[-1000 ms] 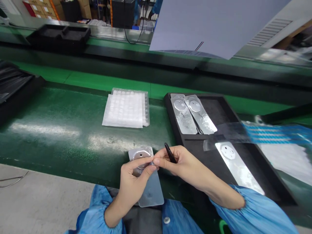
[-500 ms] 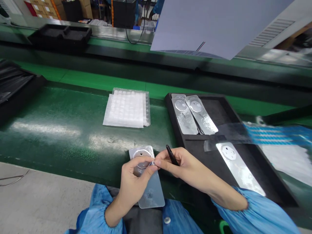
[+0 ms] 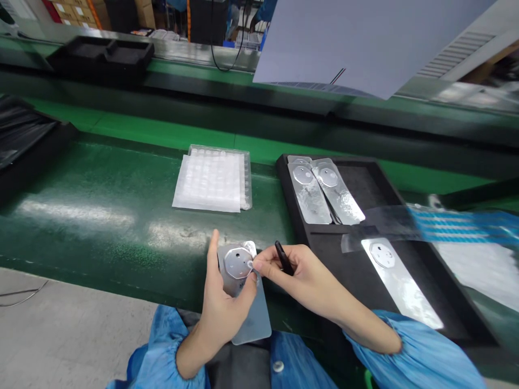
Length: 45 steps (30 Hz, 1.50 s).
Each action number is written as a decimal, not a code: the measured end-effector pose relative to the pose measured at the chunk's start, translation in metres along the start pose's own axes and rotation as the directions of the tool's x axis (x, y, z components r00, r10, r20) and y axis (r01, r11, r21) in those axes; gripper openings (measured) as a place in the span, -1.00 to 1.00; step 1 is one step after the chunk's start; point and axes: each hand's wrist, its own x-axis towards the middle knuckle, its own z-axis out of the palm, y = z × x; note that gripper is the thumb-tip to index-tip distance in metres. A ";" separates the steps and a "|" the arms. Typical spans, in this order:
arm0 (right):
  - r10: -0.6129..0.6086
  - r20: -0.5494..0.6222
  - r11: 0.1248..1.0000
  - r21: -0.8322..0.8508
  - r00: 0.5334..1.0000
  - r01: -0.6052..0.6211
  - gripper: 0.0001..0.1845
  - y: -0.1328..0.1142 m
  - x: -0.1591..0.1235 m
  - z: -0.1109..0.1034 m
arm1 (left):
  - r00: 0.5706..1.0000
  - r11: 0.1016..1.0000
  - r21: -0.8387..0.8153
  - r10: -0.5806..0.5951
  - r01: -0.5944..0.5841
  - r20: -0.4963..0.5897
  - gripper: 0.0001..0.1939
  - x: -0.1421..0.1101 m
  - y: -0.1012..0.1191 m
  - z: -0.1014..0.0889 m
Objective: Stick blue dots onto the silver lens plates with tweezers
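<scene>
My left hand (image 3: 223,308) grips a clear plastic strip (image 3: 249,319) from below, with one finger raised beside it. A round silver disc (image 3: 238,263) with a small central hole lies on the strip's upper end. My right hand (image 3: 302,275) pinches a black pen-like tool (image 3: 284,258), and its fingertips touch the disc's right edge. Any small piece between those fingertips is too small to tell. A black foam tray (image 3: 360,181) to the right holds foil-backed strips (image 3: 308,194), and a single strip (image 3: 399,283) lies near my right forearm.
A stack of clear blister trays (image 3: 211,181) under a white sheet sits on the green workbench (image 3: 81,189). A blurred blue-striped item (image 3: 462,224) with clear film crosses the right side. A black foam tray (image 3: 101,54) stands on the far bench, below a hanging pale sheet (image 3: 357,38).
A finger of my left hand has lifted off the disc, leaving its face more exposed. My right hand has stayed at the disc's edge, and the view has shifted slightly.
</scene>
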 end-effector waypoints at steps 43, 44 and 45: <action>-0.032 -0.096 0.999 -0.016 0.995 0.030 -0.58 -0.007 0.000 0.012 | 0.994 0.994 -0.074 -0.074 0.079 0.075 -0.13 -0.001 0.007 -0.002; -0.028 -0.103 0.999 -0.040 0.994 0.024 -0.58 -0.007 0.000 0.011 | 0.994 0.994 -0.065 -0.078 0.083 0.075 -0.15 -0.001 0.007 -0.003; -0.021 -0.106 0.998 -0.061 0.994 0.014 -0.58 -0.007 0.001 0.010 | 0.994 0.995 -0.057 -0.083 0.087 0.073 -0.16 -0.001 0.007 -0.004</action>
